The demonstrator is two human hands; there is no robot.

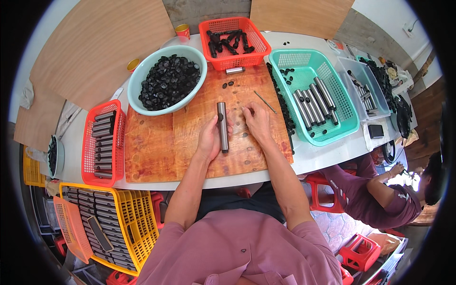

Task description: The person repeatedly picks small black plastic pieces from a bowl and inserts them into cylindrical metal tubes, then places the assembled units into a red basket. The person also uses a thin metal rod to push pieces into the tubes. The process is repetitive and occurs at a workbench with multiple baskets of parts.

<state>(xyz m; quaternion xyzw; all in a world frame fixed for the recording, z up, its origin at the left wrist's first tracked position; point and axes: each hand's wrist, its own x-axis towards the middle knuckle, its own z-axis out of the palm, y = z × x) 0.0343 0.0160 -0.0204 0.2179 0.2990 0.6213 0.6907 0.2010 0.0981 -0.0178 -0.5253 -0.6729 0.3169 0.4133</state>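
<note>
My left hand (210, 139) grips a polished metal cylinder (223, 130) over the wooden board (160, 149). A dark oval piece sits on the cylinder's side near my thumb, and its near end is black. To the right, my right hand (257, 121) is low over the board with its fingers curled inward. Whether something small is between those fingers is hidden. A thin metal rod (265, 102) lies on the board just beyond my right hand. Farther back are two small black oval pieces (228, 84) and a short metal cylinder (235, 70) beside the red basket.
A pale blue basin (132, 93) of black pieces stands back left. Red baskets (121, 149) (231, 64) hold cylinders and black parts. The turquoise basket (320, 140) holds metal cylinders. A yellow crate (137, 213) stands lower left. Another person (377, 199) sits at right.
</note>
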